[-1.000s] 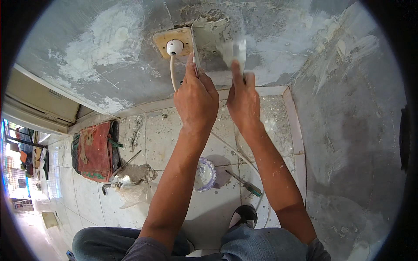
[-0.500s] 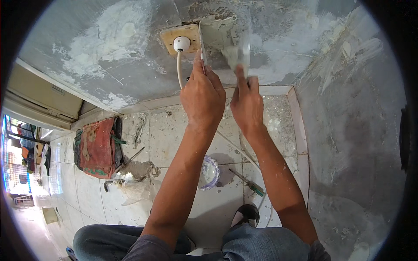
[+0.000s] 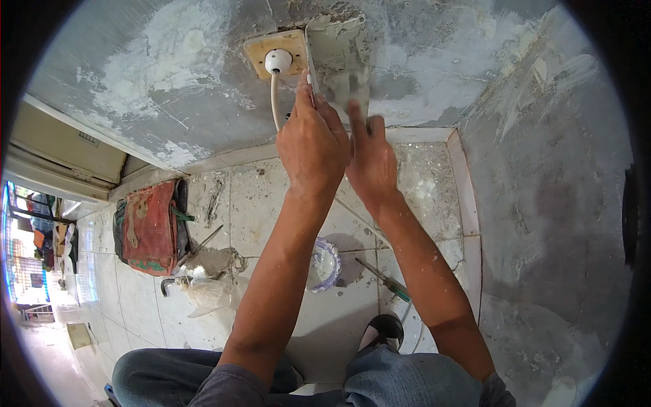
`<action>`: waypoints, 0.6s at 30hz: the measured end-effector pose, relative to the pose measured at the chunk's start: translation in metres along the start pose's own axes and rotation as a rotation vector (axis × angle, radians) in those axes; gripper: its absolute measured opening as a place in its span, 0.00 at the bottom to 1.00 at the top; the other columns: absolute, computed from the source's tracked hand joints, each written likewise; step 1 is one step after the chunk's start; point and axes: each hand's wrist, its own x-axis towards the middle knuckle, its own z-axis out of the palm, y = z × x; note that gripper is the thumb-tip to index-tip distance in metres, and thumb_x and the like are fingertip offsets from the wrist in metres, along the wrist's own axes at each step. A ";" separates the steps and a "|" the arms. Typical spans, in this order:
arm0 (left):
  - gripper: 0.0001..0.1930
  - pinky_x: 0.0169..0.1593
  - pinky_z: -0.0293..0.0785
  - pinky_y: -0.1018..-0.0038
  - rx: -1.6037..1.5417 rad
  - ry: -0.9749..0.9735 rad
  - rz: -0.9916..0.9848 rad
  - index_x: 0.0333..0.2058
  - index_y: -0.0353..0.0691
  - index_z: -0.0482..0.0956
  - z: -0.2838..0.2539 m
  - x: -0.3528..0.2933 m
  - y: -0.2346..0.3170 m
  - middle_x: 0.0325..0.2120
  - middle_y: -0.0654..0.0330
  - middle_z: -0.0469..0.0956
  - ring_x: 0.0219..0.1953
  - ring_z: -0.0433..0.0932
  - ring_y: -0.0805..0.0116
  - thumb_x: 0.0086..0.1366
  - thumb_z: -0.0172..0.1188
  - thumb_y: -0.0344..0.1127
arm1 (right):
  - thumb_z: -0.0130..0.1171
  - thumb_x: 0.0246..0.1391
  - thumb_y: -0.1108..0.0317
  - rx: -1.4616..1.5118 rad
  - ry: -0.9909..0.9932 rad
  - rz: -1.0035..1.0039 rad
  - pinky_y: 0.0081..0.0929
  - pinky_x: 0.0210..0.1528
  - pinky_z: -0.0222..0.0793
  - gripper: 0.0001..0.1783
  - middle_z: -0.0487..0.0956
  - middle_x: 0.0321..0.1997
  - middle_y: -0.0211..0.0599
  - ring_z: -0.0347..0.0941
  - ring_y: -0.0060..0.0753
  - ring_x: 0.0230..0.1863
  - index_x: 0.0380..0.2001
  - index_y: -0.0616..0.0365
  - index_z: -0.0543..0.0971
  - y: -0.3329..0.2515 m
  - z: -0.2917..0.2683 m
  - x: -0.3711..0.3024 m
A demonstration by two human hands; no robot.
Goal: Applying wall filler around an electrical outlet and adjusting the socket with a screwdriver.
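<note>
My left hand is closed on a thin putty knife, seen nearly edge-on, upright against the wall along the right side of a square yellowed plate. A round white fitting with a pale cable hanging from it sits on that plate. Close beside, my right hand grips a second putty knife; its blade is smeared by motion and its handle hidden in the hand. The blade lies over a patch of pale wet filler on the grey wall.
Below my forearms stands a white tub of white paste. A green-handled screwdriver lies to its right. Farther left are a worn red bag, a crumpled plastic bag and a rod. Another grey wall rises at right.
My right hand and its putty knife have swung left, close against my left hand. My left hand keeps its place beside the plate. The whole view has shifted slightly.
</note>
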 end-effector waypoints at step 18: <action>0.19 0.24 0.73 0.59 -0.007 0.004 0.018 0.54 0.31 0.68 0.000 -0.001 0.001 0.26 0.45 0.79 0.23 0.79 0.49 0.65 0.49 0.30 | 0.51 0.54 0.77 0.138 0.065 -0.083 0.37 0.31 0.74 0.33 0.73 0.39 0.47 0.75 0.45 0.29 0.64 0.55 0.61 0.054 -0.001 -0.062</action>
